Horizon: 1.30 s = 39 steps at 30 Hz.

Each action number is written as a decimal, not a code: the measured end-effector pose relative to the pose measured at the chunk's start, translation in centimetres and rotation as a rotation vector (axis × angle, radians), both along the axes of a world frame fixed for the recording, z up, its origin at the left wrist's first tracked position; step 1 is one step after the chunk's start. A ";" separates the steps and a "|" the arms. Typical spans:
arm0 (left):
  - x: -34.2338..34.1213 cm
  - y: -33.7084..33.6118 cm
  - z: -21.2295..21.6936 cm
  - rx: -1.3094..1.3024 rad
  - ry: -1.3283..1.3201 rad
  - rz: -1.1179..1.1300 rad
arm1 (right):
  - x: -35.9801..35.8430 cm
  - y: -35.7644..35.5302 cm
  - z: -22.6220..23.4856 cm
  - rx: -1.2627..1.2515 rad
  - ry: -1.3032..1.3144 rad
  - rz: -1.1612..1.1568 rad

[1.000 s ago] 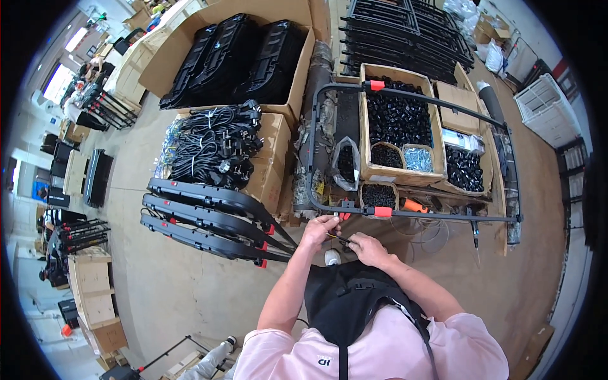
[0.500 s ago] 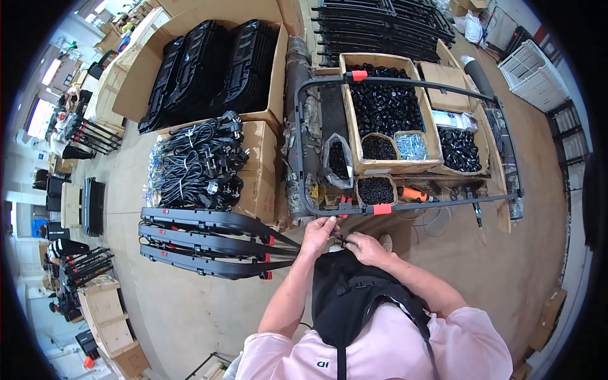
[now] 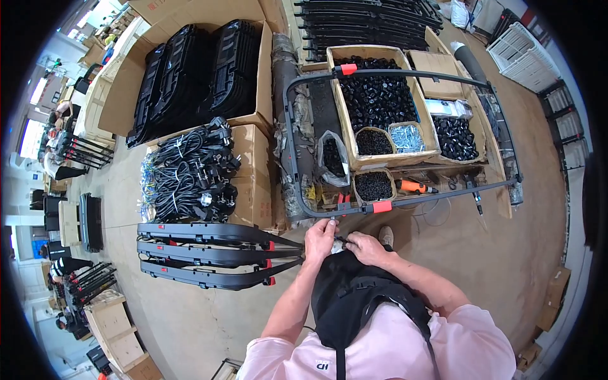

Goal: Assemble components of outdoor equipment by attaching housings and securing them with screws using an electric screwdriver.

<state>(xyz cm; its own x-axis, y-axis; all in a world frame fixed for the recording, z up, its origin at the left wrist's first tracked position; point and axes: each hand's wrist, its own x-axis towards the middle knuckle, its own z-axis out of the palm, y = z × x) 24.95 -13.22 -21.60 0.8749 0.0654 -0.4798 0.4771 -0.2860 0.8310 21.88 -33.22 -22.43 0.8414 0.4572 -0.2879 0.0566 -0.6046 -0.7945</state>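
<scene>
Frame [image 3: 418,199], just beyond our left hand [image 3: 319,239], whose nearly closed fingers hide any hold, looks stiff and light, best gripped by its bars, while our right hand [image 3: 370,249] pinches a dark cord [image 3: 342,240].

Bright, diffuse indoor light, glare at far left, fisheye-bent edges, black corners

Dark letters [image 3: 323,365] stand on the pink shirt's [image 3: 392,342] chest; red print [image 3: 159,4], too small to read, marks the large carton's top flap [image 3: 209,9].
</scene>
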 end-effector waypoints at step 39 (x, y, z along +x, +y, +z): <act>-9.1 0.4 -3.4 -0.018 -0.042 -0.257 | 17.6 2.7 5.1 -0.423 0.338 0.175</act>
